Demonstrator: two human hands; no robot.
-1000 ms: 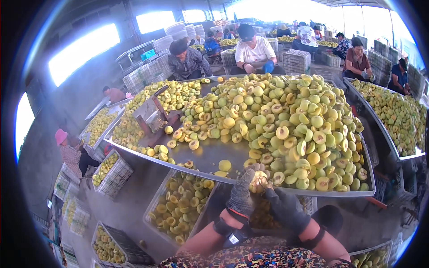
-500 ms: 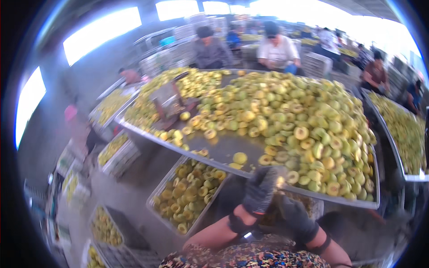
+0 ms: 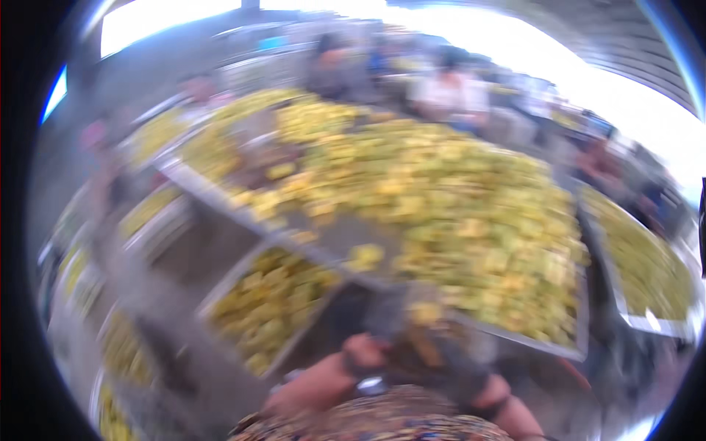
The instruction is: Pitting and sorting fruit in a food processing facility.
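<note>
Frame heavily motion-blurred; detail is poor throughout.

Left hand (image 3: pixel 386 316), in a dark glove, is raised just below the near edge of the big metal table (image 3: pixel 515 334). Right hand (image 3: pixel 452 360), also gloved, sits just beside it, lower and to the right. Between them is a small yellow fruit piece (image 3: pixel 425 314) (roundish smear, so its long axis and facing cannot be told). It lies against the left glove's fingers; whether either hand's fingers are closed around it or open, I cannot tell.

Table carries a wide heap of yellow-green fruit halves (image 3: pixel 456 198). A tray of the same fruit (image 3: pixel 268 301) sits lower, left of the hands. Second loaded table (image 3: pixel 647 264) at far right. Seated workers (image 3: pixel 452 92) beyond the heap, blurred
</note>
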